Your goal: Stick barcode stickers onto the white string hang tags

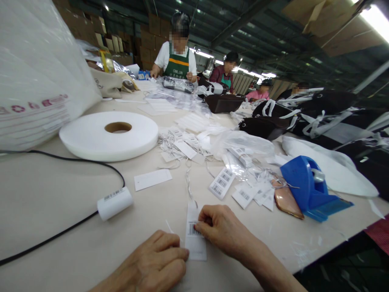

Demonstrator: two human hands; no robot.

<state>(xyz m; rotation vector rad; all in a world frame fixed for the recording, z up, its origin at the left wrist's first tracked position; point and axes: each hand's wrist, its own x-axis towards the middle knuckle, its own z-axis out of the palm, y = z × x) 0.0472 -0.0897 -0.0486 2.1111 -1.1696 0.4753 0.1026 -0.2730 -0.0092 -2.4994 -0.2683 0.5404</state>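
Observation:
A white hang tag [196,249] lies flat on the table in front of me, with a thin string running up from its top end. On the tag is a barcode label [192,229]. My right hand [223,229] is closed, thumb and forefinger pinched together at the label's right edge. My left hand [158,261] has its fingers curled, and one fingertip touches the tag's left edge. A thin white sliver [169,227] shows just behind the left fingers; what they hold is mostly hidden.
Left are a white roll [82,136] and a small barcoded white cylinder [115,203] on a black cord. Ahead lie piled tags [185,148] and barcoded tags [221,182]. Right are a phone [288,200] and blue tape dispenser [304,182]. Co-workers [178,61] stand beyond.

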